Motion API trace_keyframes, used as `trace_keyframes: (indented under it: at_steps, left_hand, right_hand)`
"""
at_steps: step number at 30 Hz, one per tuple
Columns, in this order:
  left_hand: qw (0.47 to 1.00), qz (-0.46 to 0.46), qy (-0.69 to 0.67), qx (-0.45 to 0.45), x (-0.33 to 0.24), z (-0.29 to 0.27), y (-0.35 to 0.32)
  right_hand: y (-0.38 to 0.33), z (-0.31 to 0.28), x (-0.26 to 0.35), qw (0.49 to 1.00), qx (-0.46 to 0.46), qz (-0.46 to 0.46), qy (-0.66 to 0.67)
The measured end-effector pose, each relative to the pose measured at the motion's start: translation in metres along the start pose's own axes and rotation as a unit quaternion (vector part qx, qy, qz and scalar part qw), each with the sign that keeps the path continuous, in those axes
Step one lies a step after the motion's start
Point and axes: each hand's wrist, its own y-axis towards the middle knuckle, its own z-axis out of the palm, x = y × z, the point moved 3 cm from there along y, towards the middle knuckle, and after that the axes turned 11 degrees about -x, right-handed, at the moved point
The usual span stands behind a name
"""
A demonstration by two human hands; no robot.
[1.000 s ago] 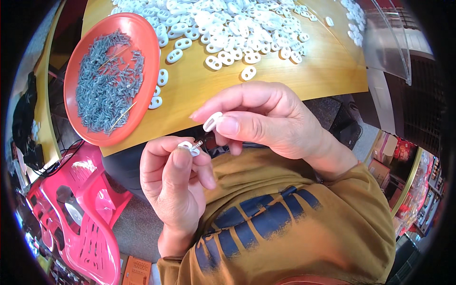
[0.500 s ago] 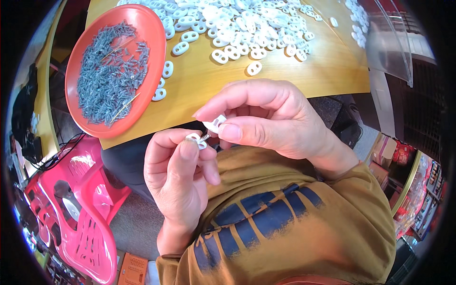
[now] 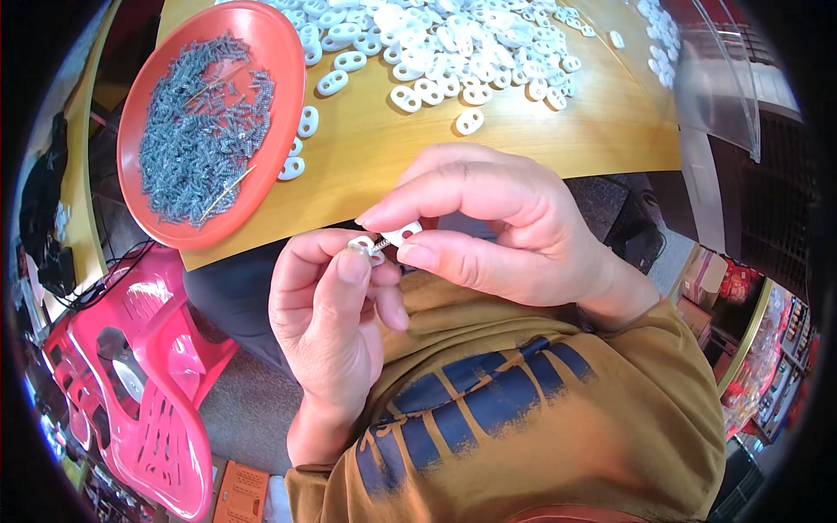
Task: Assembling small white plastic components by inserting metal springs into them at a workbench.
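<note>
Head view shows the person's two bare hands meeting close over the lap, just in front of the near edge of the yellow wooden table (image 3: pixel 540 144). The left hand (image 3: pixel 336 318) has thumb and forefinger closed on a small white plastic clip (image 3: pixel 360 247), with the other fingers curled under it. The right hand (image 3: pixel 501 231) pinches a second white plastic piece (image 3: pixel 403 234) between thumb and forefinger, and a small grey screw (image 3: pixel 381 243) bridges the two pieces, touching both.

These parts look very light and rigid: hard moulded plastic and a thin metal screw. None seems fragile, but all are tiny and smooth, so they are likely to slip or spin out of a loose pinch. A fingertip hold on the flat faces of each white piece seems best, leaving the hole and the screw shank free. The screw itself probably handles best by its head, since the point is sharp and the thread gives little to grip.

Up on the table, well apart from the hands, lies a heap of white oval clips (image 3: pixel 453 44), and to the left an orange round tray (image 3: pixel 283 105) holds a pile of grey screws (image 3: pixel 196 131). A clear plastic container (image 3: pixel 715 78) stands at the table's right end. A pink plastic stool (image 3: pixel 139 383) sits on the floor at lower left.
</note>
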Motion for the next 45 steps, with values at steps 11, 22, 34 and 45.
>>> trace_keyframes:
  at_steps: [11, 22, 34, 45]
  left_hand:
    - [1.0, -0.01, 0.004, 0.002, 0.001, 0.0, -0.002]
    - [0.999, 0.011, 0.005, 0.037, 0.002, -0.002, -0.003]
    - [0.998, 0.043, 0.029, 0.048, 0.002, -0.001, -0.009]
    - [0.994, 0.053, 0.039, 0.089, 0.003, 0.002, -0.013]
  right_hand:
    - [-0.003, 0.006, 0.005, 0.991, 0.014, -0.066, -0.119]
    - [-0.007, 0.006, 0.004, 0.996, 0.017, -0.011, -0.09]
    - [-0.012, 0.009, 0.001, 0.996, -0.027, 0.076, 0.034]
    - [-0.018, 0.011, -0.005, 0.975, -0.028, 0.145, 0.166]
